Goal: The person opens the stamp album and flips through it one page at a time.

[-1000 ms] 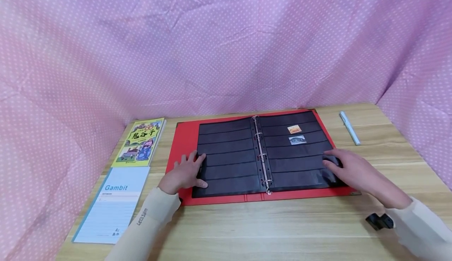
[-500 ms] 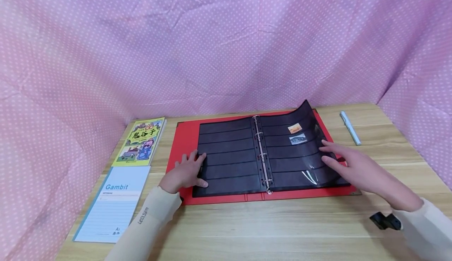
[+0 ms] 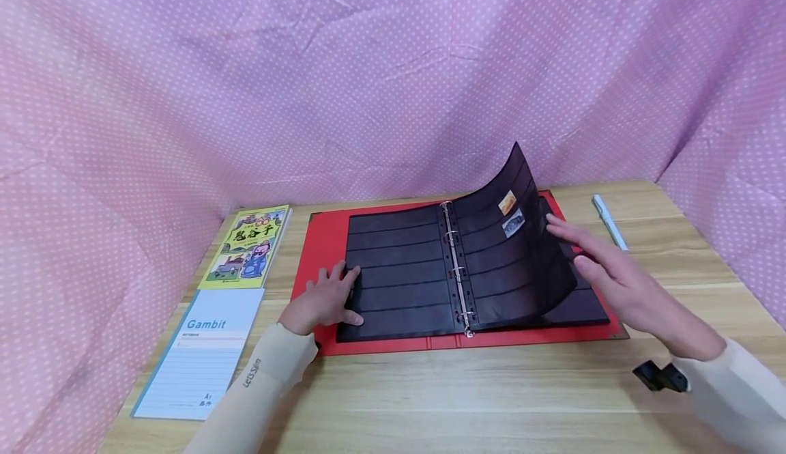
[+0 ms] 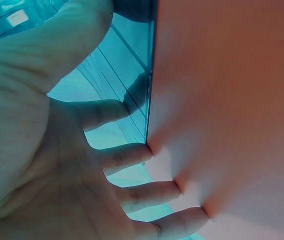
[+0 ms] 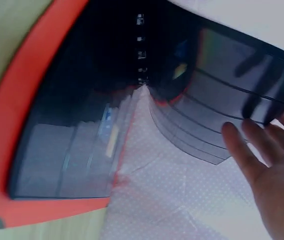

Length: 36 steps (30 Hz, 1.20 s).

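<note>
A red ring binder lies spread flat on the wooden table. Its left black pocket page is flat, and my left hand rests with spread fingers on its outer edge and the red cover. The right page is lifted and curves up toward the rings. An orange stamp and a grey-blue stamp sit in its pockets. My right hand has its extended fingers against the far side of this page, near its outer edge; the right wrist view shows the fingertips touching it.
Beneath the lifted page, another black page lies on the right cover. To the left are a yellow comic book and a light-blue notebook. A pale blue pen lies at the back right. A pink dotted curtain hangs behind.
The right page has risen from flat and bent leftward, uncovering the page below. My right hand has moved up with it and its fingers have straightened. My left hand has stayed in place.
</note>
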Tool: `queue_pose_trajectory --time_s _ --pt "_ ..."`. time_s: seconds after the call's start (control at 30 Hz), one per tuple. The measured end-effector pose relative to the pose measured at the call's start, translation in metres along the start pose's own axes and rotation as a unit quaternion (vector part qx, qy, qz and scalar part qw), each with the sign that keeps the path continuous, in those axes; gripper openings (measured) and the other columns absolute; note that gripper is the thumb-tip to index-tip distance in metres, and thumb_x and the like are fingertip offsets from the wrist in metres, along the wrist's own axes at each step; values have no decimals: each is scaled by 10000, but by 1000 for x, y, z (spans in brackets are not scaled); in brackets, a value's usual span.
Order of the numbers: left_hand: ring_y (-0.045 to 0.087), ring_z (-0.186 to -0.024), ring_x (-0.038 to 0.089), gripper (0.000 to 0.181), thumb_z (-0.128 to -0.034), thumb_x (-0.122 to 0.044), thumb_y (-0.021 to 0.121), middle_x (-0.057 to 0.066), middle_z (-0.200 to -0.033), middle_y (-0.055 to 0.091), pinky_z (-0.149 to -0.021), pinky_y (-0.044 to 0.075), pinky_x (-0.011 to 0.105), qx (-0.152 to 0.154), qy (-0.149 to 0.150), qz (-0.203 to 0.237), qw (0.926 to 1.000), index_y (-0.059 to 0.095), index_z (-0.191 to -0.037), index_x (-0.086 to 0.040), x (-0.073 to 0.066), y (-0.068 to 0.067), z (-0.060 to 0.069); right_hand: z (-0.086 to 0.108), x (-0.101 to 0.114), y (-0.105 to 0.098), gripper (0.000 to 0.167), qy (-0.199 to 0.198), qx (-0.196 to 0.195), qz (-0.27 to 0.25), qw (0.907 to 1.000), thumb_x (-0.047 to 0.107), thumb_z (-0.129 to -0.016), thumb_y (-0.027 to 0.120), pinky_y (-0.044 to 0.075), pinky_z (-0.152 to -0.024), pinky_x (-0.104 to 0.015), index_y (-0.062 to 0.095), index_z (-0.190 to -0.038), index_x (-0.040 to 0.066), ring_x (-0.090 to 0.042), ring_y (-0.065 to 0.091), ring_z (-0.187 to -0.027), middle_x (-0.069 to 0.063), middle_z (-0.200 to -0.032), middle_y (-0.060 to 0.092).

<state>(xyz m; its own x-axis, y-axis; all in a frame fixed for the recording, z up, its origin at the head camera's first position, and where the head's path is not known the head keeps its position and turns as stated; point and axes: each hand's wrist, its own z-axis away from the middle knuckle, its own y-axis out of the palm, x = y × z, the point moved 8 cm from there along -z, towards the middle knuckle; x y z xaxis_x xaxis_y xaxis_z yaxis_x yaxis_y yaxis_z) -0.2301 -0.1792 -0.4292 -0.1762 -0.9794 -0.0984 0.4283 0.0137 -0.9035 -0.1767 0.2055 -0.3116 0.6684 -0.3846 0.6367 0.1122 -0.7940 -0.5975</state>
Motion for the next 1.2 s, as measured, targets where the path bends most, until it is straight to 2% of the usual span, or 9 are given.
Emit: queue_pose_trajectory --time_s 0.07,0.2,0.37,0.57,0.8,0.9,1.0,1.1,1.2 --pt "256 -1267 431 1013 -685 -421 819 206 -1489 203 -964 329 610 3 -9 -23 10000 279 -1495 -140 0 0 0 -4 6 -4 416 -286 -223 -145 9992 -21 -977 377 308 -1001 -188 411 -1391 -43 -239 313 -1352 -199 -1462 350" --pt "253 -1269 433 1015 -684 -423 819 205 -1489 202 -964 327 615 9 -22 -30 10000 278 -1495 -142 1 0 -1 -12 12 -8 405 -479 -477 -290 9973 56 -1003 368 349 -958 -199 402 -1389 -63 -244 345 -1333 -214 -1467 334" --pt "251 -1274 431 1018 -686 -429 816 200 -1492 200 -964 328 613 11 -12 -25 10000 271 -1497 -145 1 2 -2 -21 15 -4 442 -728 -593 -507 9943 169 -1022 374 258 -1059 -240 395 -1381 -87 -309 246 -1375 -235 -1470 313" --pt "255 -1274 428 1020 -682 -425 820 198 -1491 203 -960 338 600 -7 -11 -35 10000 273 -1497 -147 1 1 -2 -27 19 1 511 -1192 -778 -1306 9812 182 -1019 383 299 -1040 -242 281 -1405 -137 -248 363 -1316 -252 -1481 268" --pt "253 -1281 427 1024 -677 -418 825 197 -1492 206 -963 341 594 -23 -25 -27 10000 273 -1498 -152 1 0 -1 -35 24 9 572 -1105 -803 -1408 9806 247 -1015 400 356 -970 -249 235 -1438 -100 -240 426 -1279 -249 -1484 261" --pt "252 -1281 426 1023 -675 -416 826 196 -1493 205 -961 341 596 -43 -22 -18 10000 278 -1497 -153 1 1 -1 -38 26 16 591 -1102 -705 -1589 9786 269 -1013 403 367 -960 -261 226 -1441 -98 -266 409 -1286 -263 -1483 247" --pt "247 -1283 426 1023 -675 -424 823 194 -1497 199 -962 335 601 -55 13 17 10000 278 -1498 -156 2 1 -1 -43 31 28 605 -1133 -443 -1807 9760 276 -1009 415 398 -946 -290 221 -1442 -100 -320 391 -1285 -276 -1469 262" --pt "242 -1289 418 1006 -680 -442 818 181 -1499 205 -966 324 609 -70 90 149 9998 293 -1494 -168 5 -1 0 -45 32 45 576 -999 -24 -1588 9822 248 -1005 418 412 -952 -292 234 -1462 -51 -331 388 -1281 -229 -1465 307" --pt "259 -1290 393 897 -741 -435 781 161 -1482 254 -965 348 597 -181 180 492 9985 342 -1474 -160 11 -7 2 -42 25 67 532 -514 481 -1050 9920 168 -994 434 382 -997 -296 265 -1488 71 -263 378 -1304 -94 -1482 342"
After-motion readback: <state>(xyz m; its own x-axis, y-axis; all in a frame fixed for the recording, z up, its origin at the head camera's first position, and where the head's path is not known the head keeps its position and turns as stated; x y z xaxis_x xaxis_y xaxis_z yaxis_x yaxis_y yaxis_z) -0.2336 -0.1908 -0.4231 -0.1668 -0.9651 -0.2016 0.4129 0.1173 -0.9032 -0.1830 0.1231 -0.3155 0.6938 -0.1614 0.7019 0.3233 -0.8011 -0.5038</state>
